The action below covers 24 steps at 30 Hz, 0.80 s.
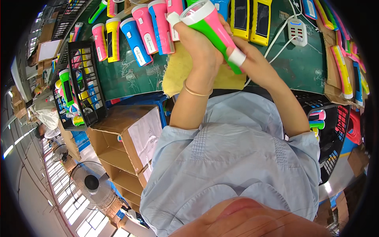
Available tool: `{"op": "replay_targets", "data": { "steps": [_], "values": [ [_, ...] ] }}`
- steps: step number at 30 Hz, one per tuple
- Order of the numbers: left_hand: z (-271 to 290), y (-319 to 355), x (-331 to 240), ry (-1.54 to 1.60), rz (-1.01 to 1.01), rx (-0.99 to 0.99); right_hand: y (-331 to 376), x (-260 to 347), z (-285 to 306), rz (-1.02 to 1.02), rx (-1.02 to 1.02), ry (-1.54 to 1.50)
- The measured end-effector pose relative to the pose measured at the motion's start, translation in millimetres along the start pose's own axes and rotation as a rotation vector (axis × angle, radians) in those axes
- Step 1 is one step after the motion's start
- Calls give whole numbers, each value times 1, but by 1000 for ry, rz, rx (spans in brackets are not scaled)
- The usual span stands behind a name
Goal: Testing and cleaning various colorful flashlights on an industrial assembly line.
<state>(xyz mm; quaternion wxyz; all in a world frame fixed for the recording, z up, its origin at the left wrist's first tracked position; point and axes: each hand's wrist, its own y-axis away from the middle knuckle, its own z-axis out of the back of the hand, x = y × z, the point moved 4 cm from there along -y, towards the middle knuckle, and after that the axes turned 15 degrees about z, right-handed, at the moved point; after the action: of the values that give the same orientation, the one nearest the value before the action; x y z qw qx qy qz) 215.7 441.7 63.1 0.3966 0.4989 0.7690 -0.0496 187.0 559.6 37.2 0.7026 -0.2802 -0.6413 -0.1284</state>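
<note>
We see a green-and-pink flashlight (pixel 213 29) with a white lens ring, held tilted above the green counter (pixel 130 75), its lens end toward the upper left. The left hand (pixel 199 43) wraps its fingers closed around the body just behind the lens; a thin gold bangle (pixel 196 91) circles that wrist. The right hand (pixel 246 55) closes on the tail end, one fingertip covered by a white finger wrap (pixel 237 57).

Directly beneath the hands lies a yellow cloth pad (pixel 179 73) on the counter. Beyond it we note a row of flashlights (pixel 138 33) lying side by side in pink, yellow and blue, and two yellow flat lamps (pixel 250 19) with dark panels. A white power strip (pixel 297 32) with its cables rests to the right of these. More coloured flashlights (pixel 343 67) lie along the right edge on brown cardboard.

To the left of the counter stands a black plastic crate (pixel 85 85) holding further flashlights; a second black crate (pixel 329 130) sits at the person's right side. Below the counter edge we see open cardboard boxes (pixel 118 150) and, farther off, a floor fan (pixel 92 183). The person's light-blue shirt (pixel 233 158) fills the lower centre. Rows of windows curve along the lower left rim.
</note>
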Motion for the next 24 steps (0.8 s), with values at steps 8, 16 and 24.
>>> {"op": "replay_targets", "data": {
  "steps": [8, 16, 24],
  "values": [
    [-14, 11, 3, -292, 172, 344, 10, 14, 8, -157, -192, -551],
    [-33, -6, 12, -277, 207, 287, 12, 25, 16, -163, -230, -139],
    [34, -123, -176, -1390, -977, -240, 68, 9, 339, -24, -886, -52]
  ]
}}
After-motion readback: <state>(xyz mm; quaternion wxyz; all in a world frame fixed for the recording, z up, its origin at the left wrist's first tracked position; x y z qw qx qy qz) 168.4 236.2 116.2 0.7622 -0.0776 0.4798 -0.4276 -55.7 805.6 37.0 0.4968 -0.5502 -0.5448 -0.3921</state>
